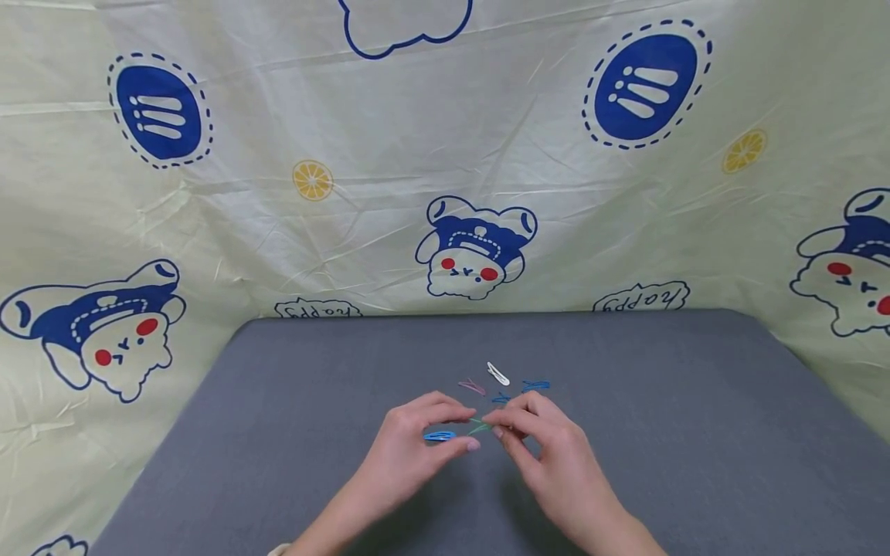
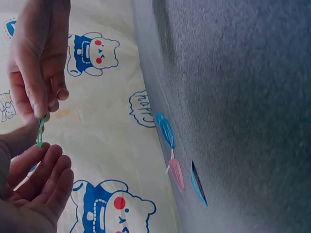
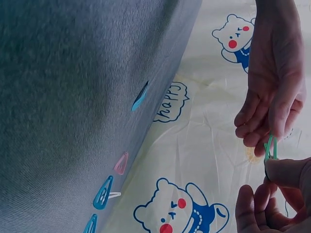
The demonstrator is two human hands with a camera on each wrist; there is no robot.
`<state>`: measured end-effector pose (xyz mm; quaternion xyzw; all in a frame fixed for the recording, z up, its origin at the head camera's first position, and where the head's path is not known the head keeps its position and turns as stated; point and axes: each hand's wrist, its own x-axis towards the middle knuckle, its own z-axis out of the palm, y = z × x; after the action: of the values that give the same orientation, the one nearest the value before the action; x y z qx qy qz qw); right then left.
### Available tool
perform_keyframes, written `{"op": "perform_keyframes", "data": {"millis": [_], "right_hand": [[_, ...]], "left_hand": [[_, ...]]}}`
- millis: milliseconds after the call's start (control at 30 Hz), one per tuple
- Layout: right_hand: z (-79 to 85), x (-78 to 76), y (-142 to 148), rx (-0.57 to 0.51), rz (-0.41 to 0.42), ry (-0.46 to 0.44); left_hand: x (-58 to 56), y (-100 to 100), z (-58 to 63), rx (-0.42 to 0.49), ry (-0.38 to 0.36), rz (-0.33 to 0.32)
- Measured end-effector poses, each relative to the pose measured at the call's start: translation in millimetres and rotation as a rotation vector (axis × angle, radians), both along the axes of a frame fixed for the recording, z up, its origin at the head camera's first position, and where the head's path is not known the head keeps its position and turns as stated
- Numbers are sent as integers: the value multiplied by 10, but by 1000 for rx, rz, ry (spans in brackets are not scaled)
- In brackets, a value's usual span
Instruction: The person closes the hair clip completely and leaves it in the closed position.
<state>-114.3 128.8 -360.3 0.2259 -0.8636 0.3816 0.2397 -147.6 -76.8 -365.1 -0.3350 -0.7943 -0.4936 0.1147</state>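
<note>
the right hand (image 1: 556,454) pinches one end of the green snap hair clip (image 2: 40,133) above the grey table (image 1: 313,409). the left hand (image 1: 406,440) holds thumb and forefinger apart around its parted end; contact is unclear. the step seems to be working the clip; the next move likely calls for a steady right pinch.

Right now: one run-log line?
right hand: pinches green clip | left hand: at green clip's other end | table: white clip, pink clip, blue clips
</note>
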Motion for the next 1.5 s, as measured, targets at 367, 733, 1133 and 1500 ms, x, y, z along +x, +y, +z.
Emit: {"op": "perform_keyframes", "data": {"millis": [367, 733, 1133, 1500], "right_hand": [[-35, -13, 10, -73, 11, 37], [-83, -131, 119, -361, 288, -160], [-145, -237, 260, -417, 470, -389], [-198, -255, 245, -545, 432, -619]], "left_hand": [[40, 48, -19, 109, -10, 12], [55, 40, -18, 160, -37, -17], [5, 8, -44, 186, -144, -168], [-49, 33, -117, 157, -157, -71]]}}
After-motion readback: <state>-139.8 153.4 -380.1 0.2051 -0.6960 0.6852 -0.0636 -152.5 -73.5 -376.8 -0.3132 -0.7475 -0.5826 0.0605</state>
